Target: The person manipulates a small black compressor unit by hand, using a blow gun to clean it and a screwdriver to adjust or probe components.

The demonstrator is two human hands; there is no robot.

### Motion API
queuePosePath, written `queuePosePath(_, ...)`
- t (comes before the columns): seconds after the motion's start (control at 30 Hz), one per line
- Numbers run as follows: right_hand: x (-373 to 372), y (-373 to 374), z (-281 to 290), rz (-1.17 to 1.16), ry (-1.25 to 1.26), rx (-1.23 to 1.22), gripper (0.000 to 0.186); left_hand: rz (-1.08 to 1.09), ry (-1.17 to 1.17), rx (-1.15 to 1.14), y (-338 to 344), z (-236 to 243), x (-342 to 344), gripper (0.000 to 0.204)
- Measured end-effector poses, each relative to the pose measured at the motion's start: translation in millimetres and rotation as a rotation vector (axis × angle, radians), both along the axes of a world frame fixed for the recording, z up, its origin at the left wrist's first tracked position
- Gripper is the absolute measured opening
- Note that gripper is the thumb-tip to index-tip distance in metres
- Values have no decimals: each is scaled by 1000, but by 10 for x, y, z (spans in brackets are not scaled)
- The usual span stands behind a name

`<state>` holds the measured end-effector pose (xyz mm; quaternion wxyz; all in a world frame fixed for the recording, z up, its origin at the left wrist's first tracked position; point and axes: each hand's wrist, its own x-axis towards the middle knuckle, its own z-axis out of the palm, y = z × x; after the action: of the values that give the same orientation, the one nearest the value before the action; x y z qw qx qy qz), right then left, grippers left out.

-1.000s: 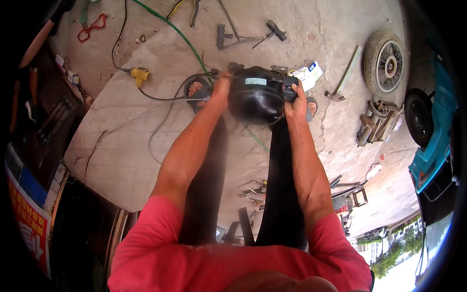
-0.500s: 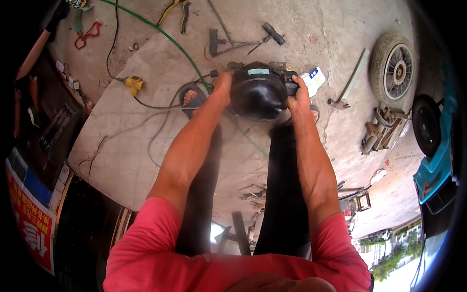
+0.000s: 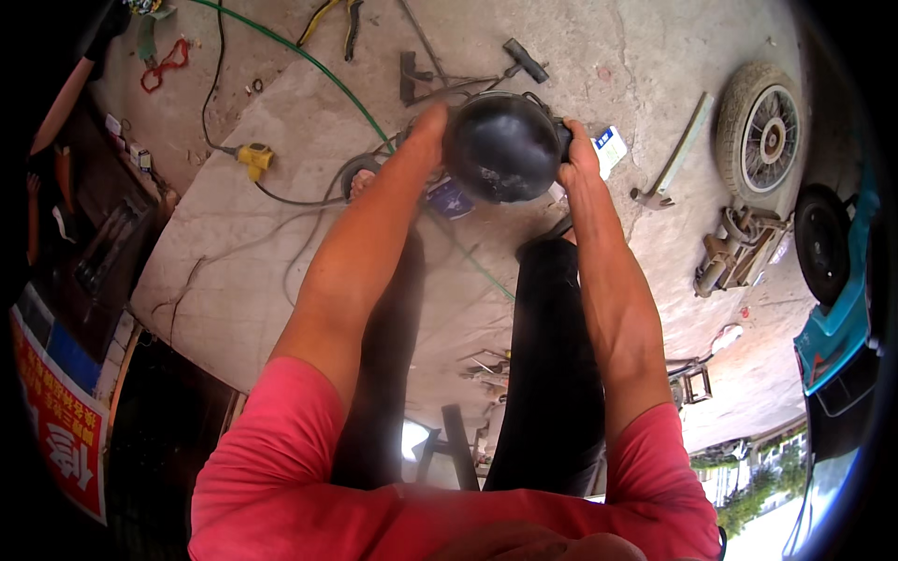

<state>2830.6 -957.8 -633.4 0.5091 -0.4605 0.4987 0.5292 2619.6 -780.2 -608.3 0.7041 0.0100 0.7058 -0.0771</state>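
A black, dome-shaped refrigeration compressor (image 3: pixel 503 154) is held out in front of me, its smooth rounded shell facing up toward me. My left hand (image 3: pixel 430 138) is closed on its left side, the fingertips mostly hidden behind it. On the opposite side my right hand (image 3: pixel 578 154) grips a dark part of it with the thumb on top. Below the compressor a blue packet (image 3: pixel 451 199) shows on the floor. Just beyond my right hand lies a white and blue box (image 3: pixel 610 150).
T-handled tools (image 3: pixel 526 61) and yellow-black pliers (image 3: pixel 352 30) lie farther out. A hammer (image 3: pixel 687 145), a spoked wheel (image 3: pixel 772 140) and a rusty metal assembly (image 3: pixel 739 251) are to the right. At left are a yellow cable connector (image 3: pixel 253 159) and a green hose (image 3: pixel 309 61).
Both hands have tipped the compressor and shifted it slightly away from me. Its top label and side fittings have turned mostly out of sight, and the blue packet has come into view.
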Motion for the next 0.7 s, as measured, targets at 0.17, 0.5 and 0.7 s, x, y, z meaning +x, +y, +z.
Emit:
queuePosePath(0.17, 63, 15, -10, -5, 33, 49, 25, -52, 38, 50, -15, -13, 85, 52)
queuePosePath(0.5, 74, -85, -2, 395, -237, -66, 50, -159, 80, 145, -119, 1025, 210, 67)
queuePosePath(0.7, 122, 67, 253, 726, -252, -218, 57, -160, 109, 141, -151, 1200, 204, 79)
